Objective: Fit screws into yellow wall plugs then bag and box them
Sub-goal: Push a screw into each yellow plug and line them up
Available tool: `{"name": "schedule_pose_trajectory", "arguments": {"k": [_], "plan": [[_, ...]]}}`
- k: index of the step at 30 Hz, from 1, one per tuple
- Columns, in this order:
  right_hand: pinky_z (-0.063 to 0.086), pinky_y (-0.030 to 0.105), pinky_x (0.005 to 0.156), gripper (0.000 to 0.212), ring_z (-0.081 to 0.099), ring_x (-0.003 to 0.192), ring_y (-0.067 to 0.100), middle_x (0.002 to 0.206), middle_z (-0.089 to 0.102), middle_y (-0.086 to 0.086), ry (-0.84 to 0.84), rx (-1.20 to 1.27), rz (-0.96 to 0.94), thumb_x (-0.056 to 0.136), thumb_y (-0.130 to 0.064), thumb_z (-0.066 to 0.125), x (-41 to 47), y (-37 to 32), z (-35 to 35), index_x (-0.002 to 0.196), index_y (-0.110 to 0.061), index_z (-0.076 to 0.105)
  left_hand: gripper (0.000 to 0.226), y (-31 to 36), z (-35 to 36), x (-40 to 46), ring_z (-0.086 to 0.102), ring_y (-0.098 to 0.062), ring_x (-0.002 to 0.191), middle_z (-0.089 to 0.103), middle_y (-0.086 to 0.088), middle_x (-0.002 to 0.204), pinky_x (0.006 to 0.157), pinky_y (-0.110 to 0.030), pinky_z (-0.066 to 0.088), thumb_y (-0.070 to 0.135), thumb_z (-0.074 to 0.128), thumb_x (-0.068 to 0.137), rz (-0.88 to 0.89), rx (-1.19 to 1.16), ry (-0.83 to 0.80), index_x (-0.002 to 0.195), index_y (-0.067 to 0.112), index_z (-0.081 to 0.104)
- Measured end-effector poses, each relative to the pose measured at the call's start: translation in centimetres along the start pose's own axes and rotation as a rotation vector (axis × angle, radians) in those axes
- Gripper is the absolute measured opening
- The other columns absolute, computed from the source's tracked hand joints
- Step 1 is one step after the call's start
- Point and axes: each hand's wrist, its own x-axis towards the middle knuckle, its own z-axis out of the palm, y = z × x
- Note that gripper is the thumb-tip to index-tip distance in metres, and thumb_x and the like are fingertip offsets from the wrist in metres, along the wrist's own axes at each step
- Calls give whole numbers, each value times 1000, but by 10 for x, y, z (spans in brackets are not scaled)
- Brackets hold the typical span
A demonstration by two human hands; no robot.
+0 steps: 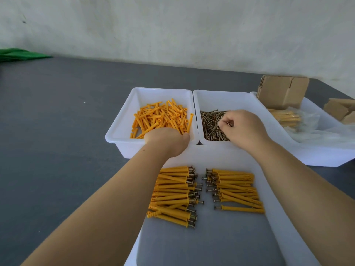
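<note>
A white bin holds loose yellow wall plugs. My left hand reaches into its near edge, fingers down among the plugs and hidden from view. Beside it a second white bin holds a heap of brown screws. My right hand is over that heap, fingers curled, pinching a few screws. In the near tray lie two piles of plugs with screws fitted, a left pile and a right pile.
A third white bin at the right holds clear bags of assembled plugs and a cardboard box. More cardboard boxes lie at the far right. A green thing lies at the table's far left. The wall is behind.
</note>
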Motion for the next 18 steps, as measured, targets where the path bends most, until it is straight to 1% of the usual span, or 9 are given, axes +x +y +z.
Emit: {"name": "schedule_pose_trajectory", "arguments": {"k": [2,4,6,8,13,15,16,17,18], "plan": [[46,35,85,36,61,106,25,119,68,7,-311,-54,109,102,-43,46,8,7,8,112,-18,70,62,0,-1,0,46,-20,59,48,-1,62,54,-28,32,54,20,100,17,-13,-12,57,16,46],[38,37,102,55,48,131,30,146,51,13,-585,-72,222,104,-50,35,13,6,12,137,-11,56,61,-1,-3,1,44,-19,57,46,-1,61,53,-28,31,52,21,100,37,-27,-25,57,16,46],[29,38,111,63,36,142,31,157,36,13,-683,-94,253,104,-52,32,17,4,11,147,-7,44,60,-2,-5,0,43,-18,56,45,-1,60,53,-28,30,51,21,100,53,-38,-30,57,16,44],[24,38,115,61,31,145,29,160,31,11,-709,-109,239,105,-50,30,18,3,9,149,-10,41,59,-3,-4,-2,41,-19,55,43,0,59,52,-28,30,50,22,100,59,-46,-19,56,16,43],[25,36,114,54,33,143,27,158,34,11,-731,-84,228,107,-42,28,17,2,8,149,-11,41,54,-1,1,-6,33,-18,48,36,1,52,47,-24,25,43,31,99,47,-96,123,52,16,38],[30,36,108,51,41,135,27,151,43,11,-722,-66,218,106,-41,30,17,2,9,143,-11,48,49,-1,2,-6,31,-18,46,34,1,51,46,-23,23,35,39,96,12,-173,214,51,16,38],[35,36,101,48,49,124,27,142,51,11,-707,-51,210,105,-39,32,16,4,9,134,-10,56,44,-2,2,-6,34,-18,47,38,0,51,45,-23,25,30,43,95,7,-213,262,53,15,42],[40,35,91,43,55,111,26,126,60,11,-682,-27,204,104,-38,35,15,5,9,118,-9,64,37,-2,1,-5,41,-19,51,48,-1,56,45,-24,30,26,46,94,22,-234,302,59,15,53],[43,35,82,41,58,100,26,110,63,10,-651,6,199,102,-37,39,14,5,9,103,-8,68,27,-2,-1,-5,52,-19,59,60,-2,66,48,-26,40,22,49,93,46,-249,334,72,17,65]]}}
